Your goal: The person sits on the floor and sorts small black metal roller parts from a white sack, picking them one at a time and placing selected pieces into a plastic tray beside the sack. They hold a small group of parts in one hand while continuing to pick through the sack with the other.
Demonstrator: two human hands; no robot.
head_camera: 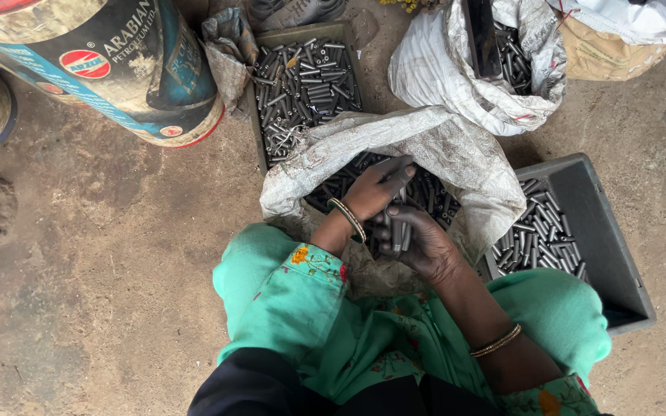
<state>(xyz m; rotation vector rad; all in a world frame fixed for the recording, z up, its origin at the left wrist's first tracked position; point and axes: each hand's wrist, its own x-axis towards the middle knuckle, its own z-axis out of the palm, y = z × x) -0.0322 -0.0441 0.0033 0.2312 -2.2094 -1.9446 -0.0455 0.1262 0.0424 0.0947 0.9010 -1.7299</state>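
Sitting low on the dusty concrete floor [102, 270], a person in a green embroidered garment is working over an open woven sack [441, 150], its white cloth crumpled and smudged grey. Both hands are reaching into its mouth, where short dark metal cylinders [433, 202] are lying heaped, smooth and dull-shining. The left hand [375, 192] is curling its grip around a small bundle of these cylinders, fingertips pressed together on them just above the heap. The right hand [418, 243] is holding more of the same pieces upright in a closed grip, touching the left hand's fingers. Thin metal bangles are circling both wrists.

Behind the sack, a flat tray [302, 85] is lying packed with brighter steel cylinders. To the right, a grey plastic bin [603, 246] with straight walls is sitting partly filled, its near half bare. A second white sack [479, 69] farther back is also showing cylinders. A large blue painted drum [117, 62], scuffed and dirty, is standing at the upper left. The sack's folded rim is crowding the hands closely, while the floor to the left is lying open.
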